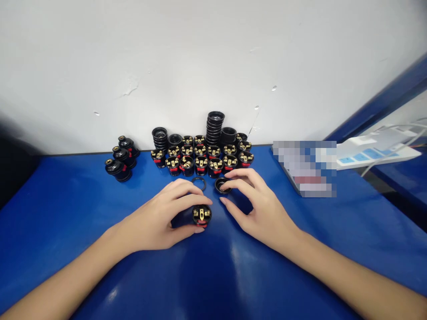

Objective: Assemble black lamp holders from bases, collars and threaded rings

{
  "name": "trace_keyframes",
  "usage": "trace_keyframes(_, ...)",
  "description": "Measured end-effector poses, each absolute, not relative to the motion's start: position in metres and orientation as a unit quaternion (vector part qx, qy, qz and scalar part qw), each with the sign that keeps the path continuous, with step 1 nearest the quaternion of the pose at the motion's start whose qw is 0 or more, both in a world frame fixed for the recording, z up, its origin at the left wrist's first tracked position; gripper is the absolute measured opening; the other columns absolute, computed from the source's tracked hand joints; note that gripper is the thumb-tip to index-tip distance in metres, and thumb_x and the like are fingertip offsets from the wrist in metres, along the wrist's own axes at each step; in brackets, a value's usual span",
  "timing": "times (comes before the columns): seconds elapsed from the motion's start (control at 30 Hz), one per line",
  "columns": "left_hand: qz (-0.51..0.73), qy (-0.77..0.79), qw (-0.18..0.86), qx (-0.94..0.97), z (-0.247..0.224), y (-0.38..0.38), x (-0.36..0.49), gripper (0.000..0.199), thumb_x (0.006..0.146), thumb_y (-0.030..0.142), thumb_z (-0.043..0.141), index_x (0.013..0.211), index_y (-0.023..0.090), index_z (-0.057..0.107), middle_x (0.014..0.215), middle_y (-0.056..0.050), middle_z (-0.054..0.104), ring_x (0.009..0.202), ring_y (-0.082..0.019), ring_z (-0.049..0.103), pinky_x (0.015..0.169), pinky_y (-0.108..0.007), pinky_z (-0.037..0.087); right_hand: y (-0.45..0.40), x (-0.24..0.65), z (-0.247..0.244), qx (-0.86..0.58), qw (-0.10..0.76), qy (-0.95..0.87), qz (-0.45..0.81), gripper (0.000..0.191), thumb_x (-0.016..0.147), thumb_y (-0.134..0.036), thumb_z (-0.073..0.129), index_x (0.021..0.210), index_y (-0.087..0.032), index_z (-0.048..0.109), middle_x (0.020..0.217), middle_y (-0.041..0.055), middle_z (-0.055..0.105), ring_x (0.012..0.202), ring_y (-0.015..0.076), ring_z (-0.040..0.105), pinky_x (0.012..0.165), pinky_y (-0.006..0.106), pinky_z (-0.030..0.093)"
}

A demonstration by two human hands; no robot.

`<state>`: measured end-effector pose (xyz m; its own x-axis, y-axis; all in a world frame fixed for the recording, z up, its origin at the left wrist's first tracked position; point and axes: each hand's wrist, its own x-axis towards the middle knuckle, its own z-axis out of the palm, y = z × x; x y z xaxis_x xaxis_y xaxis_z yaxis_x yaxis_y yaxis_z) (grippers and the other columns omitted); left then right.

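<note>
The blue table [200, 275] spanned the lower view, against a pale wall [200, 58]. The left arm [83, 262] and right arm [343, 266] entered from the lower corners and angled inward, with the hands near the middle of the table. The left hand [163, 213] lay back upward, wrist low, index finger arched over the top and thumb along the bottom, gripping a black socket [201, 214] between them. The socket's brass contacts faced up, its red tab toward the thumb. The right hand [263, 206] was curved inward, thumb and fingers parted around a small black cap [218, 191]; an index fingertip overlapped the cap, but whether the fingers gripped it could not be told. A thin black ring [205, 184] lay just beyond the left fingers
</note>
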<state>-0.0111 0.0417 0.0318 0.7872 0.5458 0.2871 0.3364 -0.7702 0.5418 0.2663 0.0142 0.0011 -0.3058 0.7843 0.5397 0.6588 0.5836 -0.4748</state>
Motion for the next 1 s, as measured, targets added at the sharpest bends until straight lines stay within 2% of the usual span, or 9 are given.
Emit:
trace_keyframes(0.1, 0.225, 0.249, 0.227, 0.914, 0.0317, 0.0414, -0.0122, 0.039, 0.102, 0.028, 0.076, 0.140, 0.026, 0.067, 0.140, -0.013, 0.068, 0.138, -0.030, 0.062, 0.120, -0.049, 0.054, 0.0140, 0.2663, 0.0000, -0.446, 0.385, -0.804, 0.083, 0.018, 0.102, -0.013, 0.070, 0.117, -0.023, 0.072, 0.131, 0.0159, 0.066, 0.127, 0.0333, 0.070, 0.109, 0.057, 0.062)
trace_keyframes(0.23, 0.207, 0.260, 0.254, 0.908, 0.0305, 0.0402, -0.0138, 0.038, 0.104, 0.029, 0.074, 0.141, 0.027, 0.067, 0.145, -0.012, 0.066, 0.143, -0.028, 0.061, 0.121, -0.044, 0.055, 0.0142, 0.2660, 0.0004, -0.445, 0.384, -0.805, 0.080, 0.018, 0.102, -0.013, 0.070, 0.117, -0.022, 0.071, 0.131, 0.0161, 0.066, 0.126, 0.0333, 0.070, 0.108, 0.058, 0.063)
trace_keyframes(0.37, 0.214, 0.256, 0.285, 0.899, 0.0308, 0.0407, -0.0124, 0.036, 0.104, 0.028, 0.074, 0.139, 0.026, 0.067, 0.142, -0.012, 0.068, 0.135, -0.027, 0.067, 0.115, -0.040, 0.060, 0.0141, 0.2658, 0.0020, -0.438, 0.377, -0.813, 0.074, 0.019, 0.102, -0.014, 0.070, 0.119, -0.024, 0.072, 0.133, 0.0159, 0.065, 0.128, 0.0340, 0.069, 0.109, 0.060, 0.063)
trace_keyframes(0.6, 0.240, 0.240, 0.313, 0.887, 0.0336, 0.0430, -0.0118, 0.035, 0.100, 0.024, 0.079, 0.133, 0.024, 0.069, 0.130, -0.011, 0.074, 0.121, -0.024, 0.072, 0.106, -0.038, 0.062, 0.0119, 0.2660, 0.0017, -0.372, 0.338, -0.864, 0.027, 0.036, 0.105, -0.011, 0.065, 0.137, -0.026, 0.072, 0.152, 0.0203, 0.055, 0.146, 0.0380, 0.057, 0.116, 0.068, 0.057)
trace_keyframes(0.77, 0.241, 0.241, 0.323, 0.883, 0.0331, 0.0441, -0.0126, 0.035, 0.099, 0.024, 0.080, 0.132, 0.024, 0.070, 0.128, -0.011, 0.075, 0.119, -0.024, 0.073, 0.105, -0.038, 0.062, 0.0143, 0.2670, 0.0002, -0.374, 0.332, -0.866, 0.014, 0.031, 0.106, -0.010, 0.064, 0.133, -0.020, 0.075, 0.147, 0.0231, 0.059, 0.141, 0.0377, 0.061, 0.111, 0.064, 0.061)
trace_keyframes(1.0, 0.248, 0.243, 0.315, 0.883, 0.0321, 0.0448, -0.0124, 0.037, 0.097, 0.023, 0.082, 0.132, 0.024, 0.071, 0.132, -0.011, 0.073, 0.122, -0.025, 0.073, 0.109, -0.039, 0.061, 0.0197, 0.2707, -0.0038, -0.420, 0.365, -0.831, -0.005, 0.023, 0.107, -0.010, 0.065, 0.125, -0.020, 0.076, 0.135, 0.0192, 0.067, 0.127, 0.0344, 0.069, 0.107, 0.060, 0.064)
